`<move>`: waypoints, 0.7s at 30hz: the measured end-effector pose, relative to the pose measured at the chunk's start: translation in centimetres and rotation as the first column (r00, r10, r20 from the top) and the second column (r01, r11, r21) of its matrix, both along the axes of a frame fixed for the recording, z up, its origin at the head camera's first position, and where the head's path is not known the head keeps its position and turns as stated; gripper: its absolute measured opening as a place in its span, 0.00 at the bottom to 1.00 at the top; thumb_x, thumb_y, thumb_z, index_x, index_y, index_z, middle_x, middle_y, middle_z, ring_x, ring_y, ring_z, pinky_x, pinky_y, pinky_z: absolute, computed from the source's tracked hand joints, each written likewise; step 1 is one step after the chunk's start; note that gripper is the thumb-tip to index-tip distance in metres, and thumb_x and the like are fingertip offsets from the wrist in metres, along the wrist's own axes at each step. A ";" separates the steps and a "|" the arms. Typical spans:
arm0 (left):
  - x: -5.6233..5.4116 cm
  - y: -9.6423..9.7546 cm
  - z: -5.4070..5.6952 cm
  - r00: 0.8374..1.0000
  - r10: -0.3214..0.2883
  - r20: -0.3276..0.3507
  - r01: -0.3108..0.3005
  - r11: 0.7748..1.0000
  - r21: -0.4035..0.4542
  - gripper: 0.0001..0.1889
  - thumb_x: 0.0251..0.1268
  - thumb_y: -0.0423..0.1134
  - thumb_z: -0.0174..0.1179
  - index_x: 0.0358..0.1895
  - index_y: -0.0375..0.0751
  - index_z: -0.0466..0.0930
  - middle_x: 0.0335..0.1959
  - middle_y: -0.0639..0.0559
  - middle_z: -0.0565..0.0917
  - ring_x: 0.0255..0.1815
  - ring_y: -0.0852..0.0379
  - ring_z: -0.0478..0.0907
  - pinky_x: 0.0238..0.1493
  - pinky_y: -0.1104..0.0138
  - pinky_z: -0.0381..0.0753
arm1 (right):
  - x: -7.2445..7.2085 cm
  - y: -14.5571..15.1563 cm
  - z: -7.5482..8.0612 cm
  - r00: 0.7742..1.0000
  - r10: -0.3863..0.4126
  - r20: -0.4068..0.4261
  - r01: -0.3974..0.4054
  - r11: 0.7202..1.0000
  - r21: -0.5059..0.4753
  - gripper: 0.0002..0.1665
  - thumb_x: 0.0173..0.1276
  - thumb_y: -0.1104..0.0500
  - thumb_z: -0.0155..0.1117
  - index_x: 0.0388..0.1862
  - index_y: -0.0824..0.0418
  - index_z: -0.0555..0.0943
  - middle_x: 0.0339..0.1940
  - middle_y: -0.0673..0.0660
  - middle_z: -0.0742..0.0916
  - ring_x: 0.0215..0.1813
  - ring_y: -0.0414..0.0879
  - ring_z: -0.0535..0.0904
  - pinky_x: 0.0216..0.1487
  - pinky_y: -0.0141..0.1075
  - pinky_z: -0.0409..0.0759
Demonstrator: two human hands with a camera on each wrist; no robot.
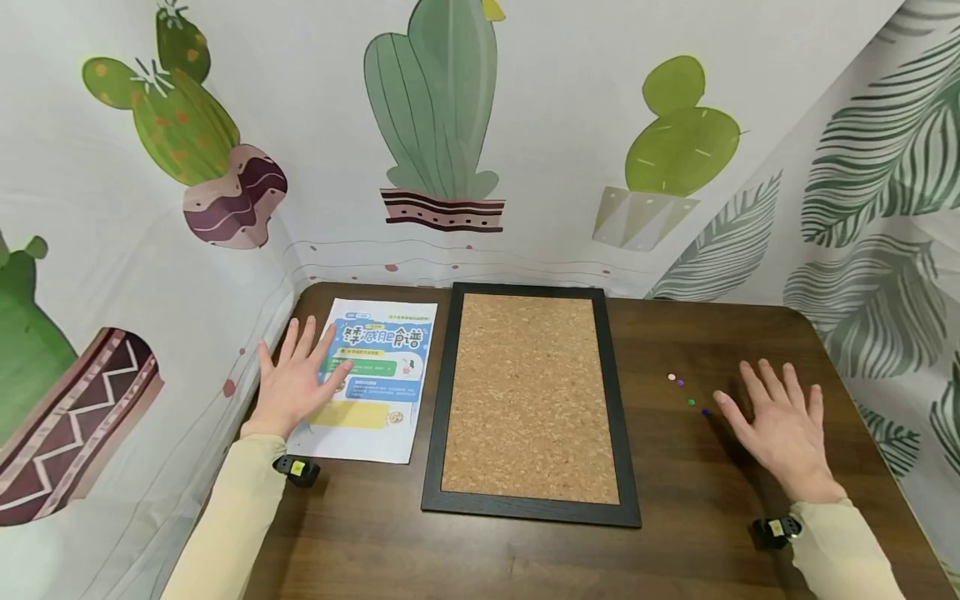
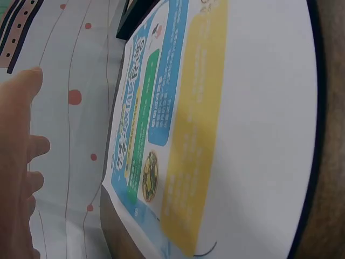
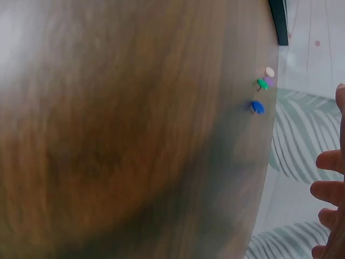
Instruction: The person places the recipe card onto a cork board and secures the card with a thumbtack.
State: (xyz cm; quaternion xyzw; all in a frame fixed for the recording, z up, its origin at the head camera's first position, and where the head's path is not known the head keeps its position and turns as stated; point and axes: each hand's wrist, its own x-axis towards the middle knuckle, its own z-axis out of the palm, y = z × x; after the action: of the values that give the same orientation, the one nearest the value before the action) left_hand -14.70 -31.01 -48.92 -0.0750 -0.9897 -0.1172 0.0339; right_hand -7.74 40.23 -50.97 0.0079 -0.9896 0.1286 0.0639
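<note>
My left hand point(image 1: 294, 379) is held with its fingers spread over the left edge of a printed sheet point(image 1: 360, 433) with blue, green and yellow blocks. In the left wrist view the sheet point(image 2: 259, 124) lies flat beneath that hand. A cork board point(image 1: 528, 400) in a black frame lies in the middle of the table. To its right are several thumbtacks: white point(image 1: 672, 377), purple point(image 1: 680, 383), green point(image 1: 692, 402) and blue point(image 1: 706, 412). Just right of the blue one is my right hand point(image 1: 783, 425), fingers spread, holding nothing.
The brown wooden table point(image 1: 360, 533) has rounded far corners. A white cloth with printed cacti point(image 1: 442, 108) and leaves hangs behind it and along both sides. Each wrist wears a small black camera, seen at the left cuff point(image 1: 297, 469) and right cuff point(image 1: 776, 531).
</note>
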 end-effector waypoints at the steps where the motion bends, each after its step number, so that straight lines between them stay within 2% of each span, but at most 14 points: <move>1: 0.1 0.0 0.0 1.000 0.002 0.007 -0.002 1.000 0.013 0.44 0.75 0.70 0.47 0.85 0.48 0.55 0.86 0.38 0.46 0.86 0.37 0.36 0.71 0.26 0.27 | 0.0 -0.2 0.0 1.000 0.004 -0.009 -0.004 1.000 -0.003 0.46 0.81 0.35 0.50 0.82 0.65 0.60 0.81 0.74 0.62 0.84 0.71 0.41 0.76 0.70 0.28; 4: 0.3 0.1 0.1 1.000 -0.002 0.012 0.001 0.999 0.053 0.43 0.76 0.68 0.47 0.85 0.47 0.55 0.86 0.36 0.48 0.86 0.36 0.38 0.71 0.26 0.31 | 0.0 -1.0 0.1 0.999 0.018 -0.047 -0.018 1.000 -0.018 0.44 0.80 0.36 0.52 0.79 0.67 0.65 0.78 0.75 0.67 0.84 0.72 0.46 0.77 0.69 0.32; 8: 0.6 0.1 0.0 1.000 -0.003 -0.013 0.005 0.995 0.096 0.42 0.76 0.66 0.50 0.83 0.44 0.58 0.84 0.33 0.53 0.84 0.31 0.45 0.71 0.26 0.40 | 0.0 -2.2 0.3 0.992 0.046 -0.114 -0.050 0.998 -0.038 0.39 0.79 0.39 0.57 0.73 0.68 0.71 0.72 0.75 0.74 0.78 0.73 0.58 0.75 0.70 0.42; 11: 0.7 0.0 -0.1 0.999 0.002 -0.032 0.003 0.990 0.138 0.40 0.77 0.62 0.54 0.81 0.41 0.61 0.81 0.30 0.58 0.79 0.28 0.54 0.70 0.29 0.50 | 0.0 -3.2 0.5 0.985 0.078 -0.157 -0.088 0.994 -0.059 0.34 0.80 0.43 0.59 0.68 0.69 0.75 0.67 0.74 0.77 0.72 0.73 0.65 0.70 0.72 0.52; 15: 1.1 -0.1 -0.3 0.999 0.017 -0.033 -0.010 0.983 0.184 0.36 0.78 0.53 0.55 0.79 0.35 0.63 0.74 0.26 0.66 0.71 0.27 0.63 0.65 0.34 0.61 | 0.0 -4.4 0.9 0.978 0.108 -0.181 -0.125 0.989 -0.084 0.30 0.80 0.46 0.59 0.64 0.71 0.77 0.61 0.74 0.80 0.65 0.72 0.70 0.63 0.70 0.59; 21: 1.8 -0.3 -0.6 0.998 0.063 -0.017 -0.058 0.977 0.204 0.32 0.77 0.45 0.55 0.75 0.28 0.64 0.66 0.24 0.71 0.66 0.27 0.68 0.64 0.35 0.66 | 0.0 -5.8 1.2 0.971 0.146 -0.188 -0.162 0.984 -0.076 0.27 0.76 0.49 0.65 0.60 0.70 0.79 0.52 0.72 0.83 0.56 0.71 0.75 0.54 0.67 0.67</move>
State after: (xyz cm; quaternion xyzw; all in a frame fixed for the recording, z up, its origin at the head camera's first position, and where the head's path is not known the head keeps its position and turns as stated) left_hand -12.93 -31.35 -49.49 -0.0422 -0.9739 -0.2157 0.0567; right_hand -7.74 34.47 -49.74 0.0934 -0.9692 0.1766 0.1441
